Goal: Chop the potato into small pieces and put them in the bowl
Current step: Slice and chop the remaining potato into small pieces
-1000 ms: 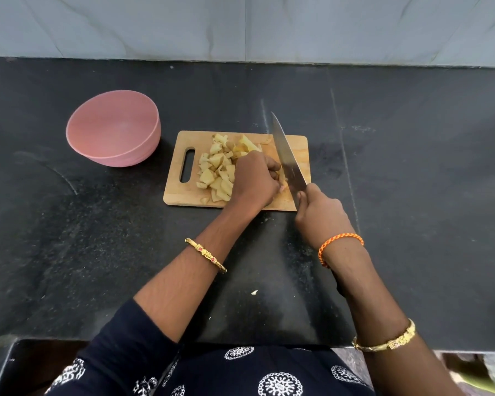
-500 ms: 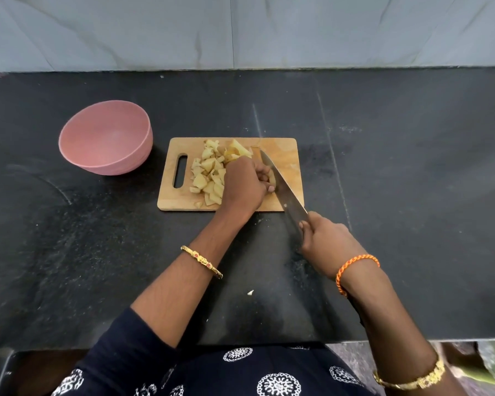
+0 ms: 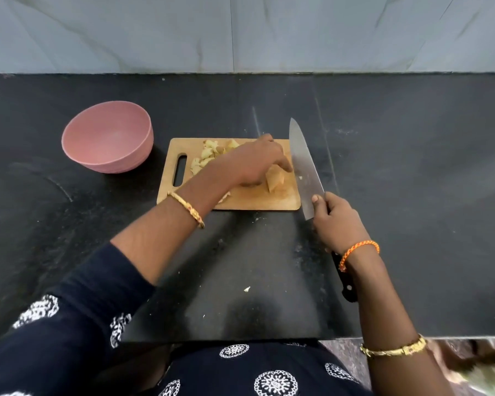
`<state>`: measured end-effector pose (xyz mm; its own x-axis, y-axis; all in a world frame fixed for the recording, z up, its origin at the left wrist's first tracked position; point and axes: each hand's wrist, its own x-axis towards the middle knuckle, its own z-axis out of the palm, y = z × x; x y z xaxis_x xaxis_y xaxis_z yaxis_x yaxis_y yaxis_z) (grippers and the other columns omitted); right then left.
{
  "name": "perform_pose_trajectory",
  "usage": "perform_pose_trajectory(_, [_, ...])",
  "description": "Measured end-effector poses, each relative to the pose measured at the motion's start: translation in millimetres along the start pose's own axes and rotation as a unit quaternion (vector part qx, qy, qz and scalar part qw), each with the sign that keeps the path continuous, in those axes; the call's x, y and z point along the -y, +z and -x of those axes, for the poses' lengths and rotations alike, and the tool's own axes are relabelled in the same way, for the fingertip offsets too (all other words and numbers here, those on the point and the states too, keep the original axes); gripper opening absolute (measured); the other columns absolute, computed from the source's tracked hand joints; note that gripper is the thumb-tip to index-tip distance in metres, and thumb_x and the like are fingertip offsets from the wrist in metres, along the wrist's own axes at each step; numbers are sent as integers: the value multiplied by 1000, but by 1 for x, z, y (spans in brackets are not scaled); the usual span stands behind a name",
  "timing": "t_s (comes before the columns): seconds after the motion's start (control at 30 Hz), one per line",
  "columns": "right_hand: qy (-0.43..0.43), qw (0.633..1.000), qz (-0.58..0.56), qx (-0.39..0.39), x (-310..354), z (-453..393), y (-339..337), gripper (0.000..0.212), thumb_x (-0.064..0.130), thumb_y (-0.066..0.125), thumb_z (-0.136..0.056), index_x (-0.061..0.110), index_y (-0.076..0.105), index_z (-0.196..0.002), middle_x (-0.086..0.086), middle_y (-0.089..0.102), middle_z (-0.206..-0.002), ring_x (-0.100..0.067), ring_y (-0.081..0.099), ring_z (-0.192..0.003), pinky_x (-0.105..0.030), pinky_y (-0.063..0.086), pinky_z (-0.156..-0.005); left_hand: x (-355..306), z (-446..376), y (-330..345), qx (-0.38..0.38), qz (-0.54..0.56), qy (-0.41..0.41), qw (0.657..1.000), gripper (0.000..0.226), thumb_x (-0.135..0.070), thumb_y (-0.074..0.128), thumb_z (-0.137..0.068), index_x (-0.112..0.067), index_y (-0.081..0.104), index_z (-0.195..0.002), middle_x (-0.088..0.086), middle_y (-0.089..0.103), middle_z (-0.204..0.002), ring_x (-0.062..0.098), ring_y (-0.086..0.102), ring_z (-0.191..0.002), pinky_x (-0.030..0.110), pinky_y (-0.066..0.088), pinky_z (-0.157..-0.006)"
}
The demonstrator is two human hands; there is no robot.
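A wooden chopping board (image 3: pixel 257 200) lies on the black counter. Small potato pieces (image 3: pixel 206 154) are heaped on its left half, and a larger potato chunk (image 3: pixel 275 180) sits near its right side. My left hand (image 3: pixel 252 164) reaches across the board with its fingers stretched out, their tips touching the larger chunk. My right hand (image 3: pixel 336 224) grips the handle of a big kitchen knife (image 3: pixel 302 164), whose blade is raised off the potato over the board's right edge, tip pointing away. The pink bowl (image 3: pixel 106 135) stands to the left of the board with nothing in it.
A small potato scrap (image 3: pixel 246 289) lies on the counter near the front edge. A grey tiled wall (image 3: pixel 240 32) closes off the back of the counter. The counter's front edge runs just before my body.
The knife has lifted out of the cut and swung to the board's right edge. My left hand has uncurled and slid right over the board, uncovering a larger chunk.
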<state>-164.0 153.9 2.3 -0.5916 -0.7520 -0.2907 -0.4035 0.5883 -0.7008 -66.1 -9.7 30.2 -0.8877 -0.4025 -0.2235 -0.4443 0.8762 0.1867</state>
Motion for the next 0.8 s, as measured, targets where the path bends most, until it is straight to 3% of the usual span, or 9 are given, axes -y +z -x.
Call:
perform_pose_trajectory(0.13, [5, 1000, -15, 0, -5, -2, 1, 38, 32, 36, -99, 3, 45, -77, -20, 60, -78, -30, 51, -66, -34, 48, -57, 4, -10, 3, 58, 24, 3, 998, 47, -3, 67, -81, -24, 61, -123, -1, 52, -118, 18, 48, -110, 24, 36, -86])
perform_pose_trajectory(0.3, [13, 1000, -12, 20, -11, 0, 2, 35, 33, 36, -99, 12, 42, -72, -17, 59, -78, -22, 46, -52, -20, 36, -36, 2, -5, 7, -3, 53, -85, 995, 45, -17, 72, -80, -18, 61, -124, 2, 60, -120, 20, 57, -107, 24, 40, -82])
perform_pose_trajectory(0.4, [8, 1000, -10, 23, -9, 0, 4, 35, 33, 36, -100, 11, 43, -73, -19, 61, -79, -22, 47, -54, -22, 37, -40, -10, -3, 16, -64, 69, -172, 981, 37, -15, 74, -77, -13, 66, -113, 7, 64, -111, 23, 62, -95, 28, 48, -73])
perform_pose_trajectory(0.5, [5, 999, -6, 31, -6, 0, 9, 36, 33, 35, -99, 11, 42, -71, -21, 62, -80, -25, 49, -59, -26, 41, -47, -23, -6, 22, -127, 106, -241, 956, 5, -9, 67, -82, -7, 63, -82, 11, 64, -91, 24, 62, -80, 24, 37, -53])
perform_pose_trajectory(0.57, [9, 999, 0, 36, -5, -1, 13, 37, 34, 34, -99, 11, 43, -72, -18, 62, -79, -29, 52, -68, -33, 49, -56, -26, -8, 27, -128, 125, -268, 947, 28, -15, 70, -81, -11, 48, -64, 8, 57, -81, 23, 61, -80, 28, 37, -57])
perform_pose_trajectory(0.63, [9, 999, 1, 32, -3, -3, 14, 37, 33, 34, -100, 10, 44, -73, -16, 61, -78, -30, 52, -71, -39, 49, -66, -28, -6, 31, -117, 152, -276, 942, 31, -25, 73, -80, -12, 47, -68, 7, 51, -85, 20, 53, -78, 29, 37, -63])
perform_pose_trajectory(0.7, [1, 1000, 5, 21, -1, -3, 13, 37, 31, 34, -100, 12, 38, -68, -13, 55, -71, -29, 49, -72, -36, 43, -64, -27, -3, 35, -128, 175, -279, 935, 19, -26, 68, -84, -9, 59, -85, 9, 55, -98, 19, 51, -80, 28, 39, -68])
perform_pose_trajectory(0.8, [-13, 1000, 24, 0, 1, 2, 13, 38, 29, 34, -100, 17, 30, -64, -8, 46, -65, -28, 42, -67, -33, 32, -60, -26, 4, 43, -161, 182, -266, 933, 23, -24, 65, -87, -7, 66, -102, 12, 58, -108, 24, 58, -93, 29, 44, -77])
